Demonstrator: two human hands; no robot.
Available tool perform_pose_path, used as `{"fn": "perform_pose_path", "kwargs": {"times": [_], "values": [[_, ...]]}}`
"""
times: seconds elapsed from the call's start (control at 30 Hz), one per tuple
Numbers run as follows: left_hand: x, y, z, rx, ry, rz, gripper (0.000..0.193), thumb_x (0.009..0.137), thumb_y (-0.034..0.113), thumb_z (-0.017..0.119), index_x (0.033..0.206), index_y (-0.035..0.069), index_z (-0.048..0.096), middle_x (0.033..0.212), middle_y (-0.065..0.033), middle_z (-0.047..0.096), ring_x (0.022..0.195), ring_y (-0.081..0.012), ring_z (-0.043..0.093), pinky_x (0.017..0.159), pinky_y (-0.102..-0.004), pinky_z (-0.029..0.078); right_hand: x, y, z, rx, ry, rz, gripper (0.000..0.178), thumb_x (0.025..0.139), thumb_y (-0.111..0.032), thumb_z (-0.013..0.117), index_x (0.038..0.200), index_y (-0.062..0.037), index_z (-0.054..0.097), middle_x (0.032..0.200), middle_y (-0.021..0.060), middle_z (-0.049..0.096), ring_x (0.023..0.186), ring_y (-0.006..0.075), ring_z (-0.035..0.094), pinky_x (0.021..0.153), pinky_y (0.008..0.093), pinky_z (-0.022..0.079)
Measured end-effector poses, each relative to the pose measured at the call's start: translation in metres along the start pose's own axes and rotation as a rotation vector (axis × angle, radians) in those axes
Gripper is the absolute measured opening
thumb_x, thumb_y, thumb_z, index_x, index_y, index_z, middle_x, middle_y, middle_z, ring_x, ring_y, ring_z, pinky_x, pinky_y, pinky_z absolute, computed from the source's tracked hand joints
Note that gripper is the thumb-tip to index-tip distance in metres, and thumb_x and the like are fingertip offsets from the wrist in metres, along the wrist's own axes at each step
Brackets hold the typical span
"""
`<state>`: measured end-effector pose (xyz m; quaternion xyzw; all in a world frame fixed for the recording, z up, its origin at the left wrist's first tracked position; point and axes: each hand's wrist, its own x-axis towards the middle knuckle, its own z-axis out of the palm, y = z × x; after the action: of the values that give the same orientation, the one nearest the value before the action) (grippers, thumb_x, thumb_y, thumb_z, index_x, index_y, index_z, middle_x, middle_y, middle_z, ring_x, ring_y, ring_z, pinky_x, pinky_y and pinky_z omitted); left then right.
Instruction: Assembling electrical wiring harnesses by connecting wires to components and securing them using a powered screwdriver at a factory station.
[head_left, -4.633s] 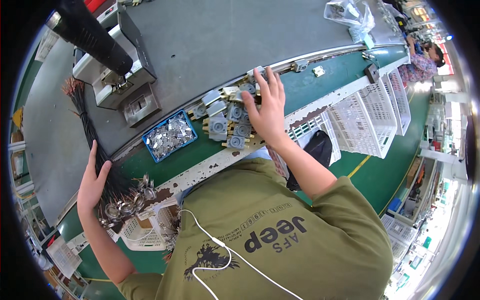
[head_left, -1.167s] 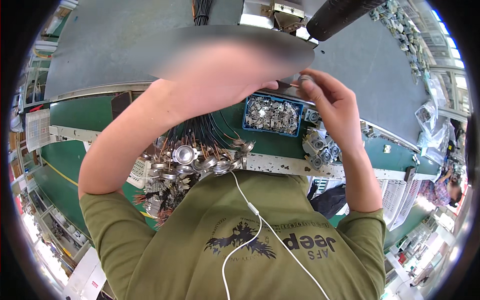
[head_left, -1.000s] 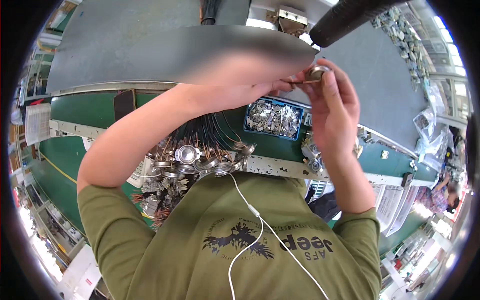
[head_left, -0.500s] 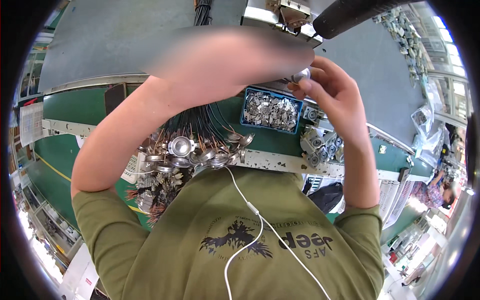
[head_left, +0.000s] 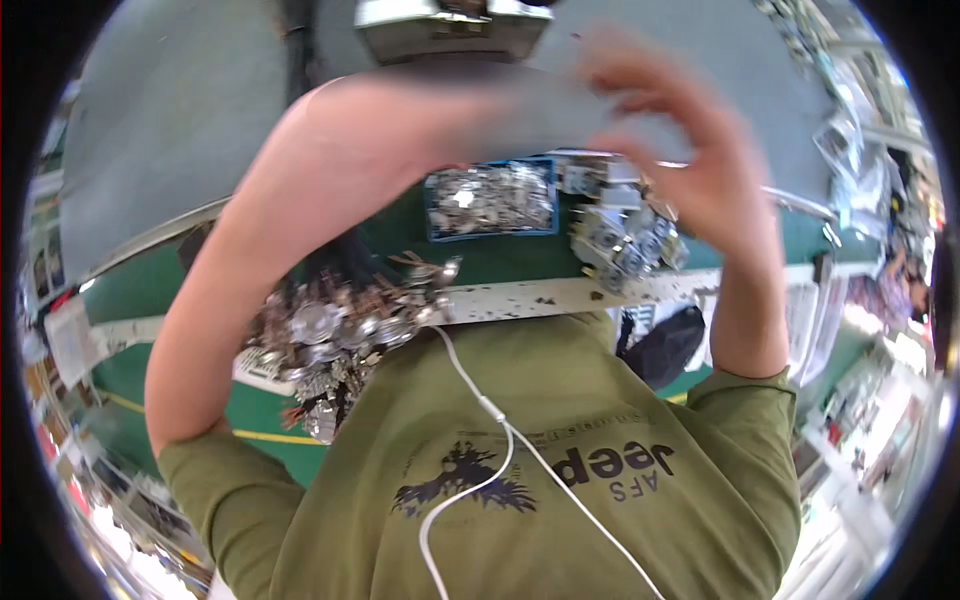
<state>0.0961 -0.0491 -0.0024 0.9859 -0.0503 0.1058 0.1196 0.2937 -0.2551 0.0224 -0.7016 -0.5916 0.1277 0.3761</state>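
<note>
My left forearm reaches across from the left, and my left hand is a smeared patch below the metal machine; its fingers do not show. To the right, my right hand is raised over the bench, blurred, thumb and fingers spread apart with nothing visible between them. Below the hands sits a blue bin of small silver metal pieces. Beside it, nearest my right hand, lies a pile of grey metal housings. Round silver cups with dark wires hang in a bunch by my left forearm.
The grey bench top spreads out at the back. A pale, chipped rail runs along the front edge, close to my body. A white earphone cord hangs down my shirt. Clear plastic bags lie at the far right.
My right hand has moved away from my left and opened; the small round silver part it pinched no longer shows. The view has shifted, placing the machine and bin further left.
</note>
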Motion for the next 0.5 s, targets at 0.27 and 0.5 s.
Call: {"fn": "perform_pose_path", "kwargs": {"times": [0.27, 0.5], "values": [[0.000, 0.010, 0.005, -0.100, -0.125, 0.024, 0.042, 0.085, 0.013, 0.074, 0.127, 0.017, 0.068, 0.079, -0.0043, 0.058, 0.080, -0.0242, 0.061, 0.076, -0.0383, 0.047, -0.162, 0.102, -0.077, -0.696, 0.039, 0.599, 0.039, 0.091, -0.002, 0.068, 0.129, -0.0088, 0.063, 0.126, 0.0119, 0.068, 0.118, 0.0313, 0.065, 0.098, 0.0369, 0.052], [0.001, 0.013, -0.001, -0.130, -0.261, -0.019, 0.044, 0.086, 0.012, 0.073, 0.130, 0.012, 0.066, 0.103, -0.0081, 0.068, 0.094, -0.0294, 0.063, 0.088, -0.0402, 0.050, -0.178, 0.118, -0.061, -0.622, 0.197, 0.611, 0.034, 0.085, -0.004, 0.077, 0.117, -0.0049, 0.066, 0.117, 0.0103, 0.065, 0.105, 0.0301, 0.066, 0.091, 0.0381, 0.053]]}}
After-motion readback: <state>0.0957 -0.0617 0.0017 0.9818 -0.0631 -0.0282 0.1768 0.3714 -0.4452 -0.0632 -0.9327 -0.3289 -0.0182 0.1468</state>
